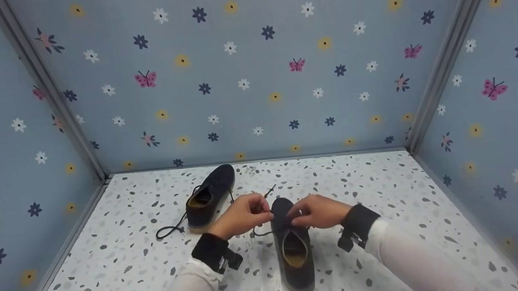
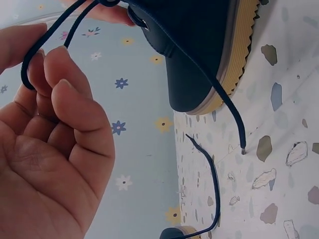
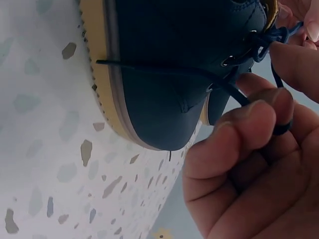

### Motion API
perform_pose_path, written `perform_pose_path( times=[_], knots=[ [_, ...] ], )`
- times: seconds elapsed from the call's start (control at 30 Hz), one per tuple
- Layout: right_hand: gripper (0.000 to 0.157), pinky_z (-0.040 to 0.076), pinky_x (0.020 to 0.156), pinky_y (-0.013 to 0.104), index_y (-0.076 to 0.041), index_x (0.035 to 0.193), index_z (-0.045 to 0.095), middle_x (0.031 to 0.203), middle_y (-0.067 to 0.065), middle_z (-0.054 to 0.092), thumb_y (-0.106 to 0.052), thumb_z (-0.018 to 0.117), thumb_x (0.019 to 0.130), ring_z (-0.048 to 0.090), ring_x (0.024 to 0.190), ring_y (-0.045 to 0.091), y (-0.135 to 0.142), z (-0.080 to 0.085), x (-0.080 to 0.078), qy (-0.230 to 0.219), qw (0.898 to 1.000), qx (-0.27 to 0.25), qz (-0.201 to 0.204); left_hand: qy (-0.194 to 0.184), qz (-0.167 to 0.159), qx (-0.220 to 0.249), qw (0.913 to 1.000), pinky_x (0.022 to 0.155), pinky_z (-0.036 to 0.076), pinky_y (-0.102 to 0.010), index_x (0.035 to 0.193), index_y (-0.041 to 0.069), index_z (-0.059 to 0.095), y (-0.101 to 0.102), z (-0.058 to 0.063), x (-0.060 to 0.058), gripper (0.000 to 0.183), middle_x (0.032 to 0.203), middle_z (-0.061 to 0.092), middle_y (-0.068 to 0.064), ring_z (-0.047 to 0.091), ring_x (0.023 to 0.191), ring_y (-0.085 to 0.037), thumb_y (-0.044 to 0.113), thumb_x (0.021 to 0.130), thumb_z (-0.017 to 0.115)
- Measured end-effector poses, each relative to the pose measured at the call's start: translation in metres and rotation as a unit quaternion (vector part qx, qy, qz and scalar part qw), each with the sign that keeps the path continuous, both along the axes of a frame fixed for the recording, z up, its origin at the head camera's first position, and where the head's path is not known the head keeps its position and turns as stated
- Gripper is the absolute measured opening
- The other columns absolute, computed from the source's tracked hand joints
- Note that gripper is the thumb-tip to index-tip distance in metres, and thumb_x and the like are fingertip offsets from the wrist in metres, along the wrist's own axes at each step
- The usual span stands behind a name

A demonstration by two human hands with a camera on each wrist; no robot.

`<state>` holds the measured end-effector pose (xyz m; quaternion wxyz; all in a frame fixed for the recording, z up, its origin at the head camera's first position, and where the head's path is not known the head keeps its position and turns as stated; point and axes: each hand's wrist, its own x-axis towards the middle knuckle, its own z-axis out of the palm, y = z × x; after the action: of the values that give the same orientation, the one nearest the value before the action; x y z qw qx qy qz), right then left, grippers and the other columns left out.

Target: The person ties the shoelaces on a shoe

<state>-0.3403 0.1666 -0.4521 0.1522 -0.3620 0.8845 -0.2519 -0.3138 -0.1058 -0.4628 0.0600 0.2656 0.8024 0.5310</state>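
Observation:
A dark navy lace-up shoe [image 1: 299, 277] stands on the speckled surface, its toe pointing away from me. My left hand [image 1: 243, 216] is over the left side of its front and pinches a loop of the navy shoelace [image 2: 31, 59]. On the other side, my right hand [image 1: 321, 211] holds a second bend of lace [image 3: 234, 92] between thumb and fingers. A knot [image 3: 266, 42] sits over the eyelets between both hands. One loose lace end hangs past the sole in the left wrist view. The fingers partly hide the lacing in the head view.
A second navy shoe [image 1: 211, 193] stands further back on the left, with its lace [image 1: 168, 231] trailing in a loop on the white speckled surface [image 1: 369, 258]. Blue flowered panels [image 1: 252, 70] rise at the back and both sides, joined by grey corner posts.

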Motion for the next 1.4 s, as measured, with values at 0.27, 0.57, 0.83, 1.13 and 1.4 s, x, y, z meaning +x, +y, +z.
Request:
perform_pose_path(
  times=[0.27, 0.57, 0.83, 1.13, 1.4],
  knots=[
    [0.02, 0.056, 0.065, 0.023, -0.014, 0.115, 0.081, 0.098, 0.003, 0.081, -0.02, 0.072, 0.098, 0.069, 0.074, 0.009, -0.0033, -0.001, -0.003, -0.024, 1.0, -0.02, 0.003, 0.005, -0.002, -0.001, 1.0, 0.062, 0.046, -0.019, 0.091, 0.001, 0.066, -0.0004, 0.0012, 0.0041, 0.014, 0.074, 0.061, 0.005, 0.054, 0.065, -0.004, 0.01, 0.091, 0.077],
    [0.006, 0.044, 0.051, 0.021, -0.013, 0.096, 0.08, 0.069, -0.002, 0.067, -0.017, 0.077, 0.093, 0.053, 0.051, 0.004, -0.0055, -0.0012, -0.0036, -0.091, 0.994, -0.04, -0.041, 0.003, -0.004, -0.002, 1.0, 0.062, 0.046, -0.019, 0.091, 0.002, 0.065, -0.0003, -0.0003, 0.0063, 0.014, 0.074, 0.06, 0.006, 0.054, 0.064, -0.003, 0.011, 0.091, 0.076],
    [0.008, 0.043, 0.051, 0.022, -0.009, 0.095, 0.071, 0.066, -0.007, 0.061, -0.017, 0.073, 0.095, 0.053, 0.053, 0.006, -0.0053, -0.0021, -0.0054, -0.135, 0.989, -0.032, -0.04, 0.0, -0.004, -0.004, 1.0, 0.063, 0.046, -0.02, 0.092, 0.002, 0.065, -0.0016, -0.002, 0.0067, 0.014, 0.075, 0.06, 0.007, 0.054, 0.065, -0.004, 0.011, 0.092, 0.076],
    [0.007, 0.048, 0.055, 0.024, -0.008, 0.094, 0.068, 0.068, -0.005, 0.062, -0.007, 0.062, 0.091, 0.058, 0.056, 0.007, -0.007, -0.0034, -0.0048, -0.146, 0.988, -0.041, -0.041, -0.01, -0.002, 0.002, 0.9999, 0.061, 0.047, -0.02, 0.093, -0.001, 0.065, -0.0016, -0.0042, 0.0069, 0.015, 0.075, 0.06, 0.005, 0.055, 0.064, -0.005, 0.009, 0.091, 0.076],
    [0.007, 0.045, 0.05, 0.02, -0.004, 0.09, 0.068, 0.065, -0.006, 0.062, -0.005, 0.061, 0.091, 0.056, 0.054, 0.006, -0.0071, -0.0032, -0.0014, -0.123, 0.991, -0.044, -0.043, -0.006, -0.001, 0.001, 1.0, 0.06, 0.047, -0.019, 0.091, 0.001, 0.065, -0.0017, -0.0061, 0.0078, 0.016, 0.074, 0.061, 0.007, 0.055, 0.063, -0.003, 0.011, 0.091, 0.077]
  ],
)
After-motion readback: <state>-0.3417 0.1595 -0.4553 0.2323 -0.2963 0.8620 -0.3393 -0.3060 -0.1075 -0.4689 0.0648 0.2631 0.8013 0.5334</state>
